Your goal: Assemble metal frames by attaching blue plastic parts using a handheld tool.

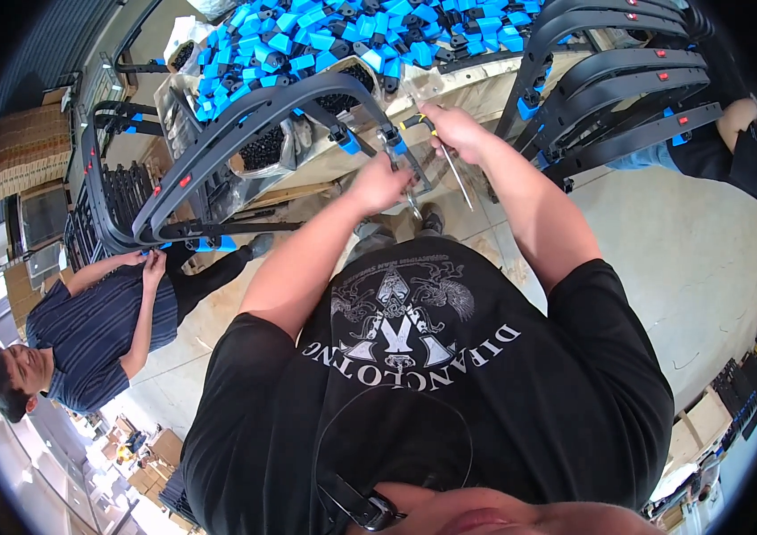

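Gripping a yellow-handled screwdriver (439, 147), your right hand (455, 130) is closed over the bench (485, 85) edge in the head view. Your left hand (378, 183) is closed on a small metal bracket (410, 174) beside the curved dark frame (245, 125). Blue clips (325, 31) are heaped on the bench behind. A co-worker's hands (151, 263) touch another frame at left.

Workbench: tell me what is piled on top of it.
On the workbench lies a heap of blue and black plastic clips, with a clear bag of small black parts at its near edge. The heap covers most of the benchtop, so anything beneath it cannot be seen.
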Motion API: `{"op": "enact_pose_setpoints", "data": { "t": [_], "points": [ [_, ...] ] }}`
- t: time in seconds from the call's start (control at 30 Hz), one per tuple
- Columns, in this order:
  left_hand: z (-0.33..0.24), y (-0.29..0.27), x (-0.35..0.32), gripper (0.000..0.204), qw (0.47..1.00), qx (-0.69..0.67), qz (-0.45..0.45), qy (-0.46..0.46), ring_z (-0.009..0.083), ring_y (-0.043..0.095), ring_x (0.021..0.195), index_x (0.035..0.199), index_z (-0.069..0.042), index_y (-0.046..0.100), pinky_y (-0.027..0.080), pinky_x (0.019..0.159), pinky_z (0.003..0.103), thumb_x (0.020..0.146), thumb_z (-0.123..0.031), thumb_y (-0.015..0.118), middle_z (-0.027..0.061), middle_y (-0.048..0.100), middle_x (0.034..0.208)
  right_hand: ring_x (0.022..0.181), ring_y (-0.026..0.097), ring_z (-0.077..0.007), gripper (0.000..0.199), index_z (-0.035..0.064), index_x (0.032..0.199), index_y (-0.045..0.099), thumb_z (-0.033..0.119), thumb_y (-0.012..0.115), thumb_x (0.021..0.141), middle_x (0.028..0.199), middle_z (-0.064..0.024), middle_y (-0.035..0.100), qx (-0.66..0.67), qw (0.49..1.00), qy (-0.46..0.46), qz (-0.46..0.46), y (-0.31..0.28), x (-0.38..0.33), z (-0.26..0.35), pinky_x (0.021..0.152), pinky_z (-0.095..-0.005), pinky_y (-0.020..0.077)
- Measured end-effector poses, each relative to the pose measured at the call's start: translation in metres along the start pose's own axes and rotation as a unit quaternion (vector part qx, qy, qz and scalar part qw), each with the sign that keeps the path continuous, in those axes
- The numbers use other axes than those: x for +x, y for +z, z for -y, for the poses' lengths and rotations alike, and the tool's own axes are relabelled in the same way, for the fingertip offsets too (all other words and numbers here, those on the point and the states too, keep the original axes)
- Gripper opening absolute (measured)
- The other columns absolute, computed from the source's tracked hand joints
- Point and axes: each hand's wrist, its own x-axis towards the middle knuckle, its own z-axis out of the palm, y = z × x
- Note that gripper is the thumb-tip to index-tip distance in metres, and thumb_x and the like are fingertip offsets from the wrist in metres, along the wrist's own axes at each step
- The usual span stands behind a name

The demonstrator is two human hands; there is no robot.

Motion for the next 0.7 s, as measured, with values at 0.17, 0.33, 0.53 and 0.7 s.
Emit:
{"op": "enact_pose_setpoints", "data": {
  "t": [0.17,0.33,0.53,0.7],
  "points": [
    [-0.045,-0.012,-0.001,0.031,0.966,-0.214,0.105,-0.100,0.0282,0.073,0.080,0.102,0.008,0.062,0.060,0.068,0.037,0.092,-0.021,0.062,0.0180,0.072,0.093,0.063,0.059,-0.0192,0.048,0.0006,0.099,0.063,0.047,0.052,0.100,0.078,-0.0091,0.063,0.059,0.997,-0.037,-0.041,-0.002,0.019,-0.019,0.058,-0.0392,0.0443],
    [-0.034,-0.014,-0.008,0.020,0.946,-0.305,0.100,-0.029,0.0213,0.070,0.073,0.101,0.002,0.063,0.057,0.061,0.031,0.091,-0.015,0.062,0.0113,0.071,0.087,0.057,0.052,-0.0190,0.044,0.0036,0.092,0.059,0.046,0.052,0.100,0.070,-0.0066,0.056,0.086,0.995,-0.035,-0.033,0.009,0.014,-0.016,0.050,-0.0379,0.0388],
    [-0.052,-0.026,-0.007,0.023,0.909,-0.387,0.120,-0.100,0.0226,0.069,0.065,0.098,0.003,0.064,0.055,0.052,0.028,0.092,-0.020,0.063,0.0128,0.069,0.082,0.063,0.054,-0.0191,0.048,-0.0010,0.099,0.062,0.046,0.051,0.100,0.075,-0.0070,0.058,0.155,0.984,-0.013,-0.090,0.017,0.012,-0.023,0.054,-0.0383,0.0437],
    [-0.022,0.001,-0.004,0.019,0.998,-0.057,0.028,0.007,0.0266,0.073,0.078,0.092,0.004,0.062,0.059,0.068,0.039,0.092,-0.015,0.060,0.0192,0.072,0.090,0.067,0.058,-0.0196,0.053,-0.0052,0.108,0.063,0.046,0.053,0.099,0.081,-0.0108,0.064,0.046,0.993,-0.025,-0.109,0.027,0.015,-0.012,0.059,-0.0379,0.0456]
  ]
}}
